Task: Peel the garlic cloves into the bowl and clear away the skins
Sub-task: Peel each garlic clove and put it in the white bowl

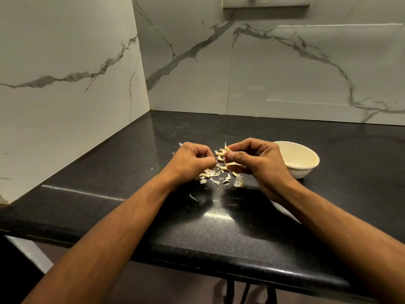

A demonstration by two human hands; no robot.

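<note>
The fingers (235,155) of the right hand (258,163) are pinching a garlic clove (228,150); the left hand (192,162) is curling tight, contents hidden. Cloves and skins (215,174) are lying on the bench (131,172), at nine o'clock of the bowl (306,160), so peeling seems midway, clearing undone.

You were working in a home kitchen: a polished black speckled stone counter (122,163) ran into a corner of white, grey-veined marble-look wall panels (285,69), with a switch plate (266,1) mounted high on the wall.
</note>
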